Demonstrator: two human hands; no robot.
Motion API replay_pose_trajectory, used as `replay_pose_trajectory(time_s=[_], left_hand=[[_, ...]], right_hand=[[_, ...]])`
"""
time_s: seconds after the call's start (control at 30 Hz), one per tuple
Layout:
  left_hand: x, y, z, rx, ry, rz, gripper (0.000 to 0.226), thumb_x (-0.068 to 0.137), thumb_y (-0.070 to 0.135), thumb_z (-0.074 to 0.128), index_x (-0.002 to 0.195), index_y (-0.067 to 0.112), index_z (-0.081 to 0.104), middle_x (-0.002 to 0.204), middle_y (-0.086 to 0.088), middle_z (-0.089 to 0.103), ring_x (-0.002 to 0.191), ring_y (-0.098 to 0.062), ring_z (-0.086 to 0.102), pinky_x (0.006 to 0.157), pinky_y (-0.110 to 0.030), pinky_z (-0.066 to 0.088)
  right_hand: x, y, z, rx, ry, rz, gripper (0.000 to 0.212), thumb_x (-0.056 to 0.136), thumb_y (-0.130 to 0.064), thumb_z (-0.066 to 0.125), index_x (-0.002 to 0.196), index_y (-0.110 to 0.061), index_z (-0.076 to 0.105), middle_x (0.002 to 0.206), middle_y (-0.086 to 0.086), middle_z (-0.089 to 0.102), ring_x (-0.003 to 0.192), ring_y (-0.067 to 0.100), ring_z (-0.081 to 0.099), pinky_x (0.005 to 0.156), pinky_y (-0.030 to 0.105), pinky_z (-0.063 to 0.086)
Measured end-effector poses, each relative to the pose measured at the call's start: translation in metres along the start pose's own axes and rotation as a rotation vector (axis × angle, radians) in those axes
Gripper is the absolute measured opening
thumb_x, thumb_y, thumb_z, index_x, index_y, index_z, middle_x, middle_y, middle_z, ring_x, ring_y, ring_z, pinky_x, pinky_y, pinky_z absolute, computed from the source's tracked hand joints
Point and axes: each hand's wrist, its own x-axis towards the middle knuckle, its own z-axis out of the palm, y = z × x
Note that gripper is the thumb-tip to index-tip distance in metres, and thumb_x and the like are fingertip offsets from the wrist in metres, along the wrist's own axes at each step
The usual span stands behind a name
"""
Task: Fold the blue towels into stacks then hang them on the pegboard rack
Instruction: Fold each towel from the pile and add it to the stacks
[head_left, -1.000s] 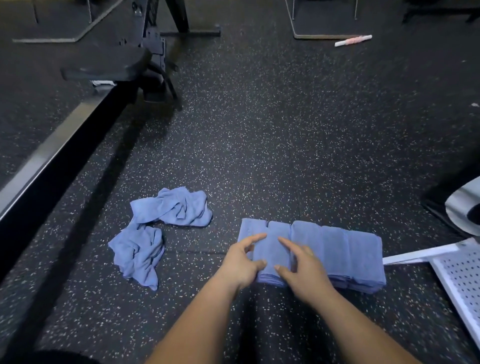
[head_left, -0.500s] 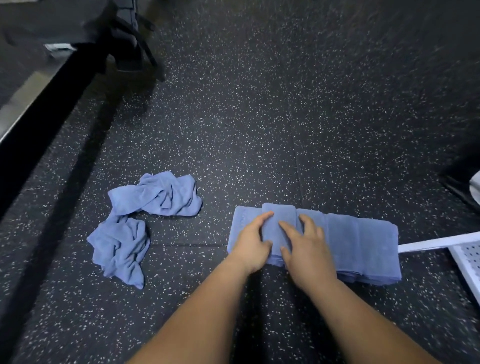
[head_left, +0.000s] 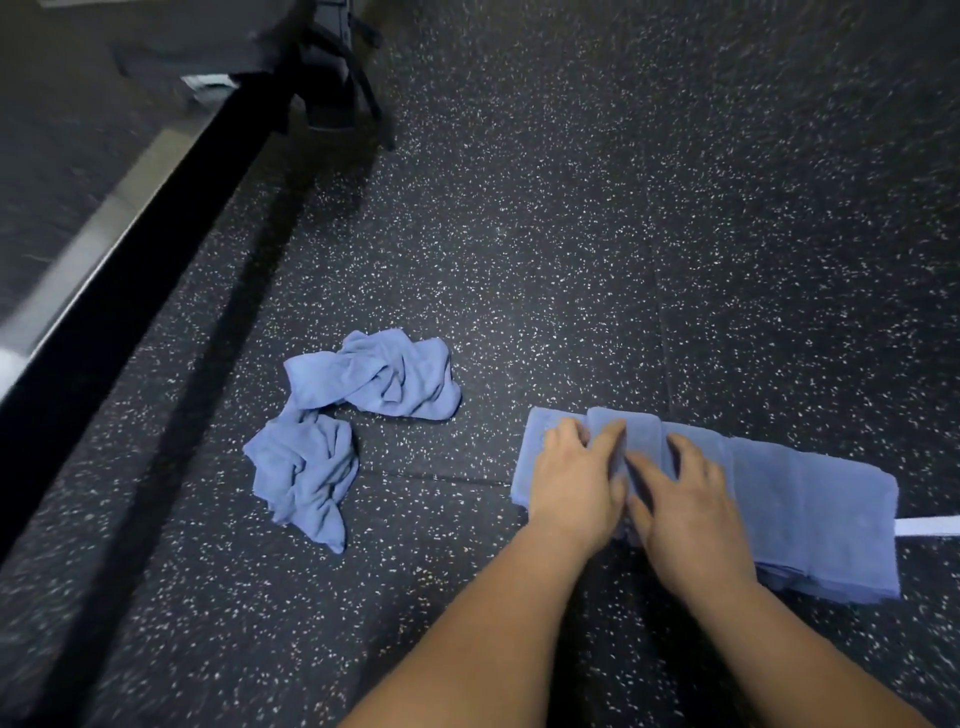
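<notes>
- A long dark beam with a pale metal top face (head_left: 98, 254) runs slantwise along the left side, from the near left edge toward the far top.
- At its far end stands the black base of some equipment (head_left: 332, 67). A small white label (head_left: 207, 82) sits beside it, too blurred to read.
- The speckled black floor (head_left: 623, 234) carries everything; seams between its mats show under the cloth.
- The crumpled blue towels (head_left: 353, 421) lie loose in a bent heap left of centre, well apart from the beam and near the folded ones, not touching them.
- The folded blue towels (head_left: 815, 514) lie in an overlapping row on the floor, right of centre, close in front of the person.
- The left hand (head_left: 571, 483) lies on the row's left end with fingers bent down onto the cloth. Whether it grasps a fold or only presses cannot be told.
- The right hand (head_left: 685, 499) is just beside it, released, its fingers spread and flat on the towels, pressing them down.
- A white strip (head_left: 930, 526) pokes out from behind the row's right end at the frame edge. No marking on it is legible.
</notes>
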Motion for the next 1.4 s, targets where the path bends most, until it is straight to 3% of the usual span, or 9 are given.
replay_pose_trajectory(time_s=[0.2, 0.37, 0.53, 0.67, 0.83, 1.0, 1.1, 1.2, 1.4], left_hand=[[-0.012, -0.059, -0.04, -0.067, 0.2, -0.28, 0.05, 0.101, 0.036, 0.058, 0.15, 0.029, 0.053, 0.133, -0.007, 0.049, 0.123, -0.031, 0.046, 0.105, -0.043, 0.045], [-0.044, -0.15, -0.071, 0.19, 0.055, -0.618, 0.061, 0.099, 0.034, 0.057, 0.158, 0.03, 0.04, 0.161, -0.016, 0.029, 0.146, -0.038, 0.029, 0.118, -0.048, 0.034], [-0.073, -0.226, -0.095, 0.285, -0.118, -0.783, 0.081, 0.094, 0.025, 0.062, 0.165, 0.039, 0.025, 0.175, -0.019, -0.007, 0.161, -0.045, -0.004, 0.129, -0.052, 0.016], [-0.08, -0.266, -0.106, 0.396, -0.221, -0.759, 0.08, 0.095, 0.033, 0.062, 0.165, 0.037, 0.024, 0.177, -0.009, -0.009, 0.161, -0.042, -0.007, 0.13, -0.053, 0.015], [-0.084, -0.29, -0.113, 0.444, -0.215, -0.696, 0.071, 0.094, 0.029, 0.064, 0.159, 0.02, 0.038, 0.172, -0.001, 0.021, 0.159, -0.038, 0.013, 0.128, -0.049, 0.023], [-0.083, -0.277, -0.122, 0.453, 0.075, -0.559, 0.022, 0.095, 0.02, 0.066, 0.117, 0.02, 0.071, 0.122, -0.001, 0.065, 0.117, -0.028, 0.058, 0.092, -0.039, 0.049], [-0.078, -0.249, -0.13, 0.354, 0.168, -0.465, 0.017, 0.095, 0.015, 0.064, 0.108, 0.021, 0.074, 0.11, 0.0, 0.069, 0.097, -0.027, 0.066, 0.078, -0.039, 0.051], [-0.074, -0.215, -0.141, 0.24, 0.174, -0.368, 0.025, 0.093, 0.003, 0.06, 0.107, 0.02, 0.073, 0.11, 0.001, 0.069, 0.095, -0.025, 0.068, 0.073, -0.036, 0.048], [-0.069, -0.144, -0.176, -0.038, 0.225, -0.177, 0.037, 0.096, 0.0, 0.057, 0.121, 0.023, 0.071, 0.121, 0.002, 0.065, 0.109, -0.022, 0.065, 0.087, -0.034, 0.048]], right_hand=[[-0.004, -0.007, -0.007, -0.015, 0.11, -0.013, 0.046, 0.094, -0.039, 0.071, 0.137, -0.022, 0.066, 0.152, 0.018, 0.045, 0.128, 0.042, 0.043, 0.1, 0.056, 0.052], [-0.016, -0.024, -0.005, -0.029, 0.13, -0.012, 0.047, 0.103, -0.045, 0.051, 0.139, -0.016, 0.062, 0.153, 0.023, 0.042, 0.135, 0.046, 0.042, 0.106, 0.06, 0.045], [-0.028, -0.045, 0.002, -0.041, 0.106, -0.11, 0.066, 0.095, -0.056, 0.039, 0.14, -0.015, 0.062, 0.157, 0.02, 0.04, 0.142, 0.047, 0.039, 0.11, 0.062, 0.04], [-0.035, -0.06, 0.007, -0.039, 0.125, -0.261, 0.066, 0.095, -0.054, 0.044, 0.138, -0.009, 0.066, 0.154, 0.024, 0.044, 0.135, 0.05, 0.045, 0.107, 0.063, 0.04], [-0.04, -0.065, 0.009, -0.127, 0.088, -0.517, 0.061, 0.097, -0.052, 0.048, 0.135, -0.009, 0.07, 0.153, 0.023, 0.048, 0.126, 0.048, 0.053, 0.097, 0.062, 0.05], [-0.042, -0.069, 0.0, -0.188, 0.037, -0.581, 0.06, 0.099, -0.054, 0.047, 0.136, -0.012, 0.068, 0.155, 0.019, 0.046, 0.128, 0.045, 0.053, 0.099, 0.057, 0.05], [-0.044, -0.079, -0.013, -0.204, 0.022, -0.58, 0.061, 0.099, -0.056, 0.044, 0.137, -0.015, 0.067, 0.154, 0.018, 0.046, 0.128, 0.041, 0.054, 0.095, 0.055, 0.055], [-0.047, -0.09, -0.03, -0.243, -0.022, -0.554, 0.062, 0.098, -0.059, 0.041, 0.139, -0.018, 0.064, 0.154, 0.017, 0.046, 0.128, 0.039, 0.055, 0.096, 0.054, 0.056], [-0.062, -0.11, -0.072, -0.267, -0.097, -0.467, 0.062, 0.099, -0.065, 0.046, 0.152, -0.033, 0.046, 0.167, 0.006, 0.028, 0.138, 0.028, 0.049, 0.099, 0.045, 0.056]])
